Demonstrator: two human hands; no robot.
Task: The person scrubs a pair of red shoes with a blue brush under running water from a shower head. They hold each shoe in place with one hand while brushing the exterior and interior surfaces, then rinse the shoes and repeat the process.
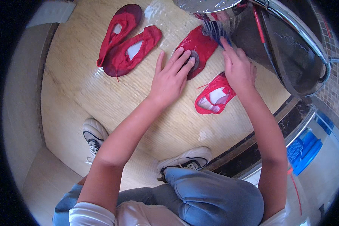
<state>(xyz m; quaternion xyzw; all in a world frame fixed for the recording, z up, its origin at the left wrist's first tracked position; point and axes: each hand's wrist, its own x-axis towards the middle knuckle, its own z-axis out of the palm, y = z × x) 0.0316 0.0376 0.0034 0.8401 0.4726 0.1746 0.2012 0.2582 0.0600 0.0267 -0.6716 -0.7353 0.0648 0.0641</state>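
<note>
My left hand (170, 77) presses down on a red ballet slipper (204, 51) with its fingers spread flat near the dark round patch on the sole. In my right hand (239, 69) is a blue-handled scrub brush (216, 32), its bristles on the slipper's far end. The bristle end is blurred. Beneath my right wrist lies another red ballet slipper (214, 96), its pale lining showing. Two more, a far red slipper (118, 32) and a nearer red slipper (133, 52), lie side by side at the left, openings up.
A metal basin (209, 4) with suds stands at the far edge. Curved chrome tubing (305, 26) and a dark panel rise at the right. A blue plastic item (305, 150) is at lower right. My shoes (188, 160) rest on the wet wood-patterned floor (83, 90).
</note>
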